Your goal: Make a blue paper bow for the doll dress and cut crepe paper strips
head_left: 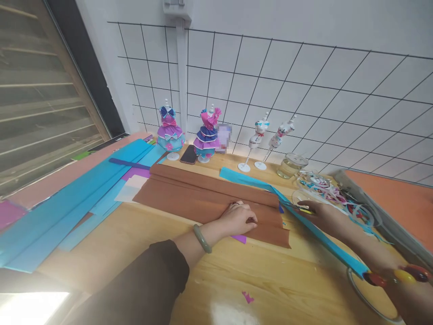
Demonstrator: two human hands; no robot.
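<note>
A wide sheet of brown crepe paper (189,198), folded along its far side, lies across the wooden table. My left hand (238,219), a green bangle at its wrist, presses on the paper near its right part with the fingers curled. Just beyond the paper's right end, my right hand (310,208) is closed around scissors (301,207) with yellow and dark handles; their blades point left toward the paper's edge. A long blue crepe paper strip (324,239) runs under the scissors and past my right forearm. Purple paper (240,239) peeks out from under the brown sheet.
Blue crepe paper sheets (77,189) lie at left. Two dressed mini mannequins (171,131), a phone (188,154), two white mannequins (260,131) and a glass cup (292,165) stand along the wall. Ribbons (321,183) pile up at right beside a grey-edged tray (389,221). A pink scrap (248,297) lies in front.
</note>
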